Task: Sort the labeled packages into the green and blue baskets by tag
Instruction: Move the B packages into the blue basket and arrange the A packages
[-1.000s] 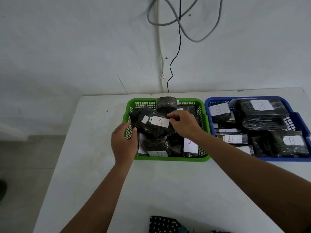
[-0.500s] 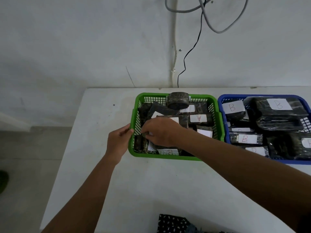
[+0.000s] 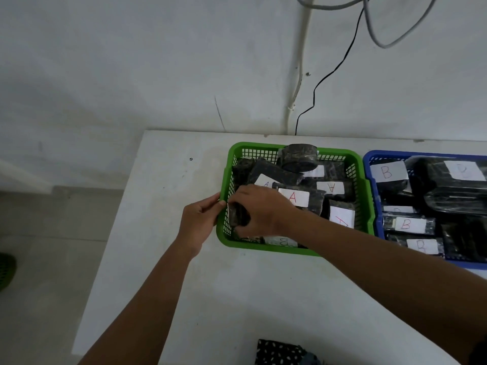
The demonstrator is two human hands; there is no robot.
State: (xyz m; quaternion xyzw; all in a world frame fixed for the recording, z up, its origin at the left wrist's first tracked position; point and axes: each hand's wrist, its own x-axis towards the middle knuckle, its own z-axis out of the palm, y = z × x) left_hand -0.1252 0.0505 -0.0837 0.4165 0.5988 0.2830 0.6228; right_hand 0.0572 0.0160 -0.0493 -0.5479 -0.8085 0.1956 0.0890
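Right hand (image 3: 259, 210) is closed around a small dark package (image 3: 238, 214) at the left end of the green basket (image 3: 365, 198), just left of frame centre; fingers curl over its top, thumb below. Left hand (image 3: 200, 219) grips the basket's left wall from outside, fingers folded on the rim, so it steadies the basket and carries nothing else.

My reading of the step: pull this package free and read its tag, which I cannot see from here (the hand covers it). To do it well I would lift straight up, clear of the mesh wall, keep the left hand pressing the basket down so it does not slide on the white table (image 3: 163, 196), and turn the tag up before choosing a side.

The package looks black with a shiny wrap, small and blocky, wedged on end against the wall. Neighbours in the green basket show red A tags; one tag at the near rim (image 3: 283, 241) seems to read B, likely misplaced. The blue basket (image 3: 369, 164), at the right edge of frame, holds B-tagged packs.
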